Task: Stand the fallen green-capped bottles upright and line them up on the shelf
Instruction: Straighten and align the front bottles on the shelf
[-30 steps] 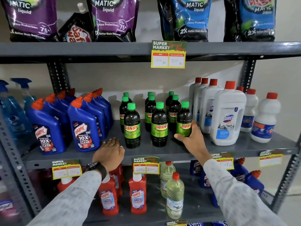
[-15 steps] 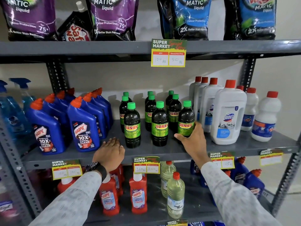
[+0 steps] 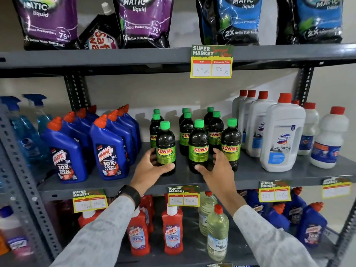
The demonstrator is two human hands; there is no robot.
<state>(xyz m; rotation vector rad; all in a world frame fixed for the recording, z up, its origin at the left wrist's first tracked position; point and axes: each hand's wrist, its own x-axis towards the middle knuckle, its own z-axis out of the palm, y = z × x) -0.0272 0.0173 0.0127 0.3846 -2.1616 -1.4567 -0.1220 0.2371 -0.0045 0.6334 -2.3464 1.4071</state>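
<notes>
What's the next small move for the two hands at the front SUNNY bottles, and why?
Probably slide the front-left bottle, held by the left hand, level with the front-middle bottle at the right hand. All green-capped bottles already stand upright; only the front row's alignment looks left.

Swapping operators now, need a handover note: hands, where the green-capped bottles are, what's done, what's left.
Left hand: wrapped around the front-left Sunny bottle, thumb at its base.
Right hand: open, fingers at the base of the front-middle Sunny bottle, beside the front-right Sunny bottle; a firm grip isn't clear.
All visible green-capped bottles stand upright on the middle shelf, in three columns between the blue Harpic bottles and white Domex bottles.
Done: none lying down.
Left: even out the front row; the left bottle stands apart from the other two.
</notes>
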